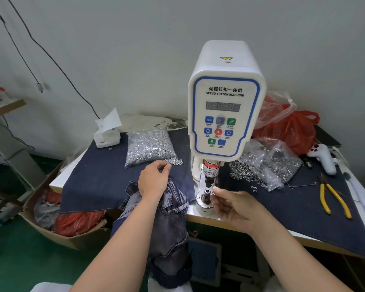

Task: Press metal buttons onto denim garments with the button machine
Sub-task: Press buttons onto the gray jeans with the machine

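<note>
While the fingers [165,166] of the left hand [154,180] curl down onto loose metal buttons [174,160] spilled from a clear bag [149,145] – whether one is already pinched, I cannot tell – the wrist lies on the denim garment [169,218], which hangs over the front edge of the surface [299,199]. The right hand [236,207] pinches a small metal piece [215,189] between thumb and forefinger, just beside the lower die [205,196] of the button machine [226,114]. A second bag of rings [263,165] lies right of the machine, and yellow pliers [333,197] lie near the right edge.
</note>
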